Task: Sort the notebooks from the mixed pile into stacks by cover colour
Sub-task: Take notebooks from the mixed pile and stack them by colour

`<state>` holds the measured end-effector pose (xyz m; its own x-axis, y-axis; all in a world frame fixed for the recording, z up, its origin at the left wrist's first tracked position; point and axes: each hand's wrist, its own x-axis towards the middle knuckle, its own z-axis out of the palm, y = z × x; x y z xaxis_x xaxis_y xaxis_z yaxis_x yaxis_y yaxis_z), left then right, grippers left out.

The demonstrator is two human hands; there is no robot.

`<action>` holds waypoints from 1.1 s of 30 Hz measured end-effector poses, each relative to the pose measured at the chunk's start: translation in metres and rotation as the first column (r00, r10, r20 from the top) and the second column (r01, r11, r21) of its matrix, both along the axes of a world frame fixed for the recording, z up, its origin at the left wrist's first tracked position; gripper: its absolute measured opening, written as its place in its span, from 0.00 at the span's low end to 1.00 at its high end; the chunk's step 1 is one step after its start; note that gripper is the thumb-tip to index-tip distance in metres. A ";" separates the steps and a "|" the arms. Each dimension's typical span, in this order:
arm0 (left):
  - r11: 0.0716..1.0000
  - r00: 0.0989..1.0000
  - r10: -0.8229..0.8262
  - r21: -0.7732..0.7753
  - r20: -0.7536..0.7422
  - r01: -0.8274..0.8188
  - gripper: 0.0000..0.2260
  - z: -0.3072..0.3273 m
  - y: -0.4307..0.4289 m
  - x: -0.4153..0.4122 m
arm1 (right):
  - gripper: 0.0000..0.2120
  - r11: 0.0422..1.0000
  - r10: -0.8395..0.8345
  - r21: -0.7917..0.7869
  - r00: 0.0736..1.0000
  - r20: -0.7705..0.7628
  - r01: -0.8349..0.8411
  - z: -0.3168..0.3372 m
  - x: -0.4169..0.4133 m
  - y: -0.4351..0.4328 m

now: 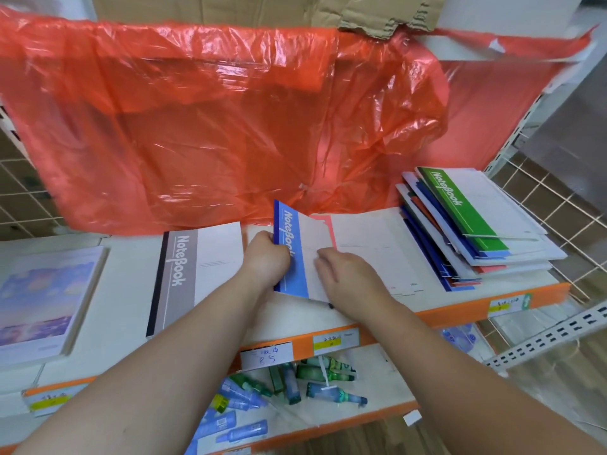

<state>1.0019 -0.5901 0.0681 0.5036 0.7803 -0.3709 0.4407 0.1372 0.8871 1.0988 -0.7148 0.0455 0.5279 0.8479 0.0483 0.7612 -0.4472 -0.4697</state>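
While the blue notebook (pixel 297 257) is tipped up like this, the main thing for us is picking where it lands before we move it. Our left hand (pixel 266 254) is curled round its blue spine strip. That side sits raised off the shelf (pixel 443 307) while the opposite side stays low.

Our right hand (pixel 345 274) is on the white part of the cover, just beside the left one, fingers bent with the tips on the paper. We honestly can't tell if the thumb is hooked underneath or if the hand is only pressing down.

So the notebook is right between both hands, mid-shelf. It lies over a pink notebook (pixel 325 224) whose top edge peeks out behind it. A grey notebook (pixel 197 274) lies flat to the left. The mixed pile (pixel 476 251), fanned out with a green notebook (pixel 460 205) on top, is off to the right.

How we'd do it well:
- Blue matches neither pink nor grey, so it probably wants its own spot.
- Lift it clear instead of dragging, or the pink one likely slides along.
- Support both sides, since a thin cover like that looks floppy.
- Set it down square, spine the same way as the grey one.
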 end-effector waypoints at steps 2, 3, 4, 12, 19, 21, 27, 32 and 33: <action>0.991 0.998 -0.010 0.133 -0.068 0.019 0.07 0.005 0.010 -0.011 | 0.13 0.990 -0.096 -0.098 0.994 0.051 0.100 -0.012 0.010 0.005; 0.983 0.996 -0.006 0.182 -0.087 0.022 0.09 0.006 0.014 -0.016 | 0.12 0.978 -0.108 -0.173 0.992 0.065 0.118 -0.017 0.013 0.008; 0.978 0.995 0.000 0.208 -0.096 0.020 0.09 0.008 0.017 -0.022 | 0.14 0.962 -0.106 -0.243 0.991 0.079 0.122 -0.022 0.013 0.012; 0.971 0.990 0.020 0.239 -0.140 0.014 0.06 0.003 0.023 -0.050 | 0.30 0.881 -0.158 -0.417 0.970 0.185 0.223 -0.038 -0.002 0.030; 0.990 0.999 0.029 0.140 -0.025 -0.025 0.08 0.004 0.018 -0.047 | 0.14 0.927 -0.168 -0.298 0.964 0.207 0.226 -0.011 -0.013 0.027; 0.996 0.999 0.032 0.083 0.019 -0.033 0.08 0.003 0.016 -0.045 | 0.14 0.942 -0.176 -0.237 0.952 0.251 0.236 -0.005 -0.012 0.021; 0.981 0.978 0.094 -0.185 0.185 -0.059 0.11 -0.005 -0.003 -0.028 | 0.18 0.988 -0.123 -0.061 0.961 0.249 0.143 0.012 -0.027 0.025; 0.945 0.952 0.146 -0.322 0.268 -0.054 0.10 -0.009 -0.008 -0.016 | 0.14 0.998 0.059 -0.014 0.974 0.220 -0.057 0.012 -0.046 0.018; 0.945 0.950 0.140 -0.323 0.279 -0.044 0.12 -0.011 -0.007 -0.015 | 0.13 0.996 0.093 -0.007 0.971 0.219 -0.094 0.011 -0.047 0.015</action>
